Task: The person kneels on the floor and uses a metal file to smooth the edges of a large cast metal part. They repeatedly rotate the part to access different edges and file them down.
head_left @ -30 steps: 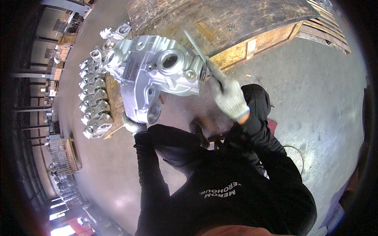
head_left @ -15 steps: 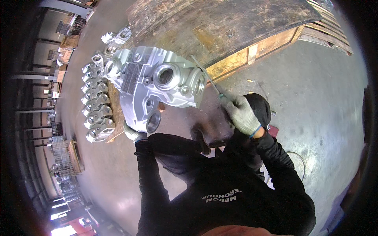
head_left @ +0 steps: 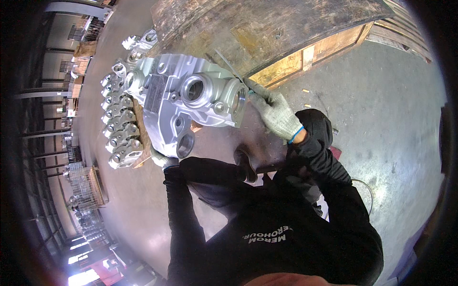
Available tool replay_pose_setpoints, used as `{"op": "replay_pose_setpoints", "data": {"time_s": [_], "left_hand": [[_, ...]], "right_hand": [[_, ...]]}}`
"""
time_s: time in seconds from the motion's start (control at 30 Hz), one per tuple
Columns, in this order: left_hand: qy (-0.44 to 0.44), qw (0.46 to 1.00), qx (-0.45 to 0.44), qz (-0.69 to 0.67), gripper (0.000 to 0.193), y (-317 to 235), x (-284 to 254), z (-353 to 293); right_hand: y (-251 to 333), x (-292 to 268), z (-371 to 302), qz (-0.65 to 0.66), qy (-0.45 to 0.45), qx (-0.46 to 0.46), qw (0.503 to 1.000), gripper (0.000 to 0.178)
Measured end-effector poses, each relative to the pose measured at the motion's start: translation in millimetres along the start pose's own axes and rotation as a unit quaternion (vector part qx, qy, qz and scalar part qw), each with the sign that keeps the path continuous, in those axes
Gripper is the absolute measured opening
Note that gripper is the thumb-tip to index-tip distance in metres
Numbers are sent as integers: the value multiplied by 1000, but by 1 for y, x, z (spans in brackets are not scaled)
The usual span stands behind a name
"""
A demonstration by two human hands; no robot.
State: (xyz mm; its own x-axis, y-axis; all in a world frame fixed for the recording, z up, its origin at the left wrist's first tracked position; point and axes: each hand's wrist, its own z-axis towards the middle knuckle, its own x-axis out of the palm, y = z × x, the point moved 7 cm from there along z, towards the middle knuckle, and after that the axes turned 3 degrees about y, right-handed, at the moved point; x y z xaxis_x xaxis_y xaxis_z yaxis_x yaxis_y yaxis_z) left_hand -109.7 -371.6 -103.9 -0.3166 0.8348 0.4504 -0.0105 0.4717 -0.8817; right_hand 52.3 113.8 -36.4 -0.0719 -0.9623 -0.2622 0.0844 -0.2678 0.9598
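Note:
A large silvery metal casting [head_left: 164,109] with round bored openings fills the middle left, tilted over the bench's near edge. My left hand [head_left: 163,160], in a pale knit glove, grips its near lower corner; most of the fingers are hidden behind the metal. In my gloved right hand [head_left: 276,113] is a slim file [head_left: 228,65], its greenish handle end mostly covered by the fingers. The file's blade points up and left, along the casting's far right side by the bored end. Whether it touches the metal I cannot tell.
Beyond the casting lies a worn dark wooden bench top [head_left: 305,24]. Several smaller silvery castings [head_left: 119,121] stand in rows at the left. Slatted wood [head_left: 400,31] is at the far right. A thin cable [head_left: 371,190] curves over the floor beside my right arm.
My right hand has moved up and to the left, carrying the file farther along the casting's far side. My left hand keeps its hold on the corner.

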Motion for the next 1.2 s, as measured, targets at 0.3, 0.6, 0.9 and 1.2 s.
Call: {"op": "replay_pose_setpoints", "data": {"time_s": [0.3,0.6,0.9,1.2], "left_hand": [[20,999,-28,1,55,3,1,0],[-21,1000,1,0,53,-2,7,-9],[-20,1000,-14,-15,53,0,4,-8],[23,999,32,-9,51,-4,13,-15]], "right_hand": [[35,-22,3,74,-81,-4,994,43],[19,-94,-31,-329,50,16,943,47],[28,-103,-29,-402,66,-29,913,41],[18,-102,-32,-383,41,-85,919,33]]}}
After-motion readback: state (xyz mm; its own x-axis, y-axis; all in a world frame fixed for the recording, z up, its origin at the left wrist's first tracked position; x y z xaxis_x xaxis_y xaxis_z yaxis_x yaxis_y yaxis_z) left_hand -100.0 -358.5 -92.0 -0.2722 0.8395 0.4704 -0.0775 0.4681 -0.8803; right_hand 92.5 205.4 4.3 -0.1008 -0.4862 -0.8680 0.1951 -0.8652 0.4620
